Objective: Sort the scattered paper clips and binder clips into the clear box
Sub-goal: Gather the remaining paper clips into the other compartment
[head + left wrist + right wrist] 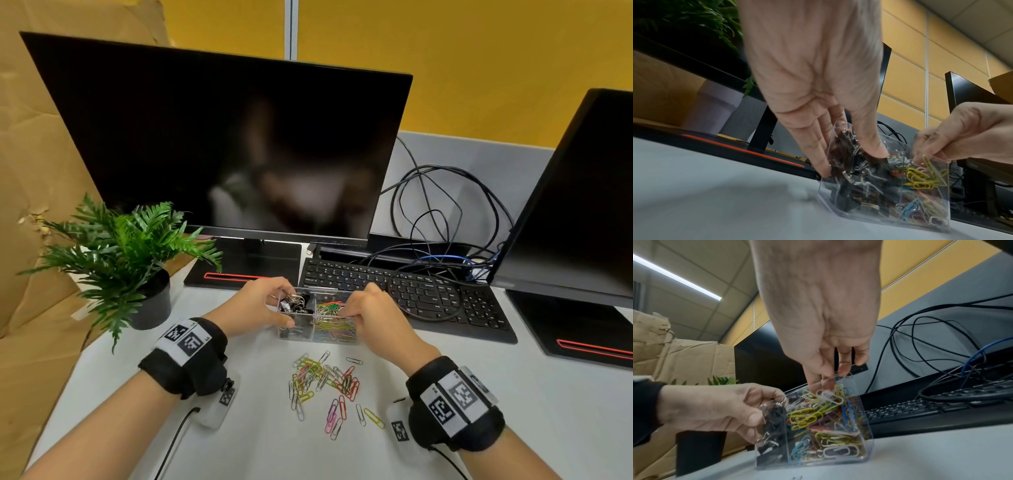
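Observation:
A clear box [315, 337] stands on the white desk in front of the keyboard. Its left compartment holds black binder clips [294, 303] and its right one holds coloured paper clips [334, 323]. My left hand [274, 305] grips the box's left side, fingers outside the wall and thumb [877, 149] over the binder clips [855, 175]. At the rim of the right compartment, my right hand [356, 305] pinches the wall of the box [865, 443] with thumb and fingers [842, 369]. Several loose paper clips [322, 380] lie scattered on the desk just in front of the box.
A black keyboard [404, 291] lies right behind the box, with tangled cables [438, 212] over it. A potted fern [130, 246] stands to the left. A large monitor [219, 144] is behind, a second monitor [582, 205] at the right, cardboard [34, 171] at the left.

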The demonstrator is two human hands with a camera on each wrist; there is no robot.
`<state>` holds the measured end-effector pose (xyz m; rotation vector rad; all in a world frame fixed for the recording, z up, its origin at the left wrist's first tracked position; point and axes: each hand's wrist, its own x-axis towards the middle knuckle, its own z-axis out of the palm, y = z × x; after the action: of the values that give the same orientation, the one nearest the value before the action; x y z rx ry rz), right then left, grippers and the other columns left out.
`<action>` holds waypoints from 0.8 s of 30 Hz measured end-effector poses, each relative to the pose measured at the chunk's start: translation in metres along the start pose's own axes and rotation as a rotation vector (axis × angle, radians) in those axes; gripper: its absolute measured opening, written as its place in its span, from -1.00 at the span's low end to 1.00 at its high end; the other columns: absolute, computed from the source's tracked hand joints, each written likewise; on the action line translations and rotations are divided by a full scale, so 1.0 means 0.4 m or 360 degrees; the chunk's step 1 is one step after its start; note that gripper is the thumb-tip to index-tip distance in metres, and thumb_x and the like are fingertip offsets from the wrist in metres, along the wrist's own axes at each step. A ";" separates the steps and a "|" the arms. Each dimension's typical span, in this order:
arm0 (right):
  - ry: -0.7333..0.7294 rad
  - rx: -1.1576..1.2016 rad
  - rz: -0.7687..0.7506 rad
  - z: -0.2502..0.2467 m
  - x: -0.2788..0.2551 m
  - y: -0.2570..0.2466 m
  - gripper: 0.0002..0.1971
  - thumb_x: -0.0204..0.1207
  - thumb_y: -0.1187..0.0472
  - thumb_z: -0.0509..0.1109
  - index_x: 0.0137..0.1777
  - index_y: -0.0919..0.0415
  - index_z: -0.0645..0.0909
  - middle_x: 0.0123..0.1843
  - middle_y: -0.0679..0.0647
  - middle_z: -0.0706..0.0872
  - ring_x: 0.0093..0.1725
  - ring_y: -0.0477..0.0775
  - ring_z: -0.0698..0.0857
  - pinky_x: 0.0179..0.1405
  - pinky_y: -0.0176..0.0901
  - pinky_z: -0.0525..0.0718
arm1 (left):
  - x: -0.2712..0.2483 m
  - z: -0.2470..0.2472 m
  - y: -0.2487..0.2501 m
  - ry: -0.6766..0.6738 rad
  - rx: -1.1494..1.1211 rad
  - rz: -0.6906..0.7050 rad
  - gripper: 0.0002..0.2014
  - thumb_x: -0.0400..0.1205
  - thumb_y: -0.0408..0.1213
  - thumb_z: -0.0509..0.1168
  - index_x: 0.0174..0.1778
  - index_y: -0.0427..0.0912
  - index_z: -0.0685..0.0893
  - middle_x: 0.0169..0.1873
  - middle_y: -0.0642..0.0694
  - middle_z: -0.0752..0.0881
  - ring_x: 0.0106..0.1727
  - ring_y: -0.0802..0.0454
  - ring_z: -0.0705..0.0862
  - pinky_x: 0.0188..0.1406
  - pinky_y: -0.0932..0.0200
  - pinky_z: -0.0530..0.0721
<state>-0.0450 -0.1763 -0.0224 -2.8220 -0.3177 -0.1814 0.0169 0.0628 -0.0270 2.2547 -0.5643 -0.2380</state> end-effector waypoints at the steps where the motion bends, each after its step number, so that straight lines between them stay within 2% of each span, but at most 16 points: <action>1: 0.0010 0.0012 0.0017 0.000 0.000 0.002 -0.60 0.55 0.40 0.22 0.18 -0.01 0.74 0.11 0.02 0.69 0.06 0.11 0.53 -0.06 -0.20 0.41 | 0.000 0.000 0.001 0.0000 0.0005 -0.0008 -0.58 0.35 -0.17 0.63 0.06 0.12 0.65 0.15 0.06 0.67 0.20 0.13 0.64 0.21 0.13 0.60; 3: 0.0085 0.0045 0.0052 -0.011 -0.002 0.001 -0.60 0.55 0.40 0.23 0.20 -0.02 0.72 0.10 0.01 0.65 0.07 0.10 0.52 -0.07 -0.19 0.46 | 0.000 0.000 0.001 -0.0001 0.0012 -0.0020 -0.58 0.35 -0.17 0.62 0.07 0.12 0.64 0.19 0.06 0.66 0.21 0.12 0.63 0.21 0.12 0.59; 5: 0.0125 0.0011 0.0012 -0.026 -0.005 -0.007 -0.55 0.56 0.43 0.21 0.32 -0.01 0.66 0.11 -0.02 0.61 0.08 0.05 0.47 -0.09 -0.21 0.38 | 0.001 0.000 0.000 -0.0001 0.0009 -0.0023 -0.57 0.35 -0.18 0.62 0.08 0.12 0.64 0.19 0.07 0.65 0.21 0.12 0.63 0.19 0.14 0.58; 9: 0.0005 -0.0156 -0.0064 -0.030 -0.016 -0.024 -0.45 0.56 0.49 0.19 0.47 0.00 0.52 0.12 -0.03 0.53 0.02 0.00 0.29 -0.05 -0.19 0.34 | -0.001 0.001 0.006 0.0016 0.0020 0.0000 -0.57 0.36 -0.20 0.62 0.10 0.05 0.64 0.18 0.06 0.65 0.16 0.16 0.63 0.04 0.28 0.54; 12: -0.0076 -0.0173 -0.0043 -0.023 -0.018 -0.021 -0.44 0.56 0.49 0.19 0.49 0.00 0.50 0.13 -0.02 0.52 0.00 0.00 0.24 -0.04 -0.16 0.33 | -0.004 0.000 0.008 0.0012 0.0026 -0.0018 -0.57 0.37 -0.19 0.61 0.10 0.09 0.64 0.20 0.06 0.65 0.20 0.12 0.62 0.13 0.18 0.55; 16: 0.0045 0.0048 -0.0017 -0.034 -0.032 -0.013 -0.52 0.59 0.44 0.19 0.44 0.03 0.56 0.09 -0.07 0.52 0.03 -0.05 0.29 0.00 -0.24 0.33 | -0.008 -0.001 0.017 0.0003 0.0106 -0.0029 -0.56 0.38 -0.17 0.60 0.13 0.11 0.62 0.20 0.06 0.65 0.22 0.10 0.62 0.14 0.19 0.56; 18: 0.0098 0.0206 0.0030 -0.046 -0.049 -0.005 -0.52 0.58 0.46 0.17 0.43 0.07 0.57 0.06 -0.09 0.49 0.08 -0.07 0.32 0.09 -0.27 0.36 | -0.017 -0.002 0.024 -0.0003 0.0192 -0.0045 -0.42 0.36 -0.13 0.61 0.27 0.08 0.54 0.21 0.07 0.63 0.28 0.09 0.59 0.17 0.18 0.57; 20: 0.0125 0.0312 0.0082 -0.065 -0.069 0.009 -0.51 0.55 0.48 0.16 0.40 0.09 0.57 0.09 -0.08 0.49 0.12 -0.08 0.33 0.16 -0.27 0.36 | -0.035 -0.006 0.035 0.0089 0.0314 -0.0065 -0.20 0.27 0.00 0.64 0.41 0.04 0.43 0.22 0.12 0.57 0.27 0.13 0.55 0.22 0.12 0.60; 21: 0.0153 0.0348 0.0107 -0.073 -0.079 0.019 -0.50 0.53 0.50 0.16 0.39 0.09 0.58 0.11 -0.06 0.51 0.14 -0.08 0.35 0.20 -0.25 0.38 | -0.048 -0.009 0.045 0.0200 0.0404 -0.0068 -0.16 0.24 0.06 0.64 0.39 0.04 0.41 0.18 0.15 0.54 0.21 0.15 0.55 0.19 0.10 0.62; 22: 0.0192 0.0382 0.0134 -0.078 -0.087 0.031 -0.49 0.51 0.51 0.16 0.37 0.10 0.60 0.14 -0.02 0.55 0.16 -0.06 0.38 0.23 -0.23 0.39 | -0.061 -0.011 0.055 0.0333 0.0495 -0.0050 -0.23 0.24 0.10 0.63 0.31 0.04 0.44 0.11 0.16 0.54 0.11 0.15 0.56 0.10 0.09 0.64; 24: 0.0251 0.0428 0.0224 -0.082 -0.104 0.058 -0.52 0.49 0.50 0.19 0.34 0.12 0.62 0.15 0.04 0.59 0.19 0.01 0.45 0.23 -0.19 0.43 | -0.088 -0.014 0.082 0.0468 0.0621 0.0021 -0.50 0.33 0.08 0.58 0.04 0.04 0.51 -0.11 0.13 0.57 -0.10 0.11 0.58 -0.12 0.11 0.64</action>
<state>-0.0828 -0.2159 -0.0040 -2.5337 -0.0990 -0.3040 -0.0226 0.0635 0.0006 2.5962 -0.4994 0.2292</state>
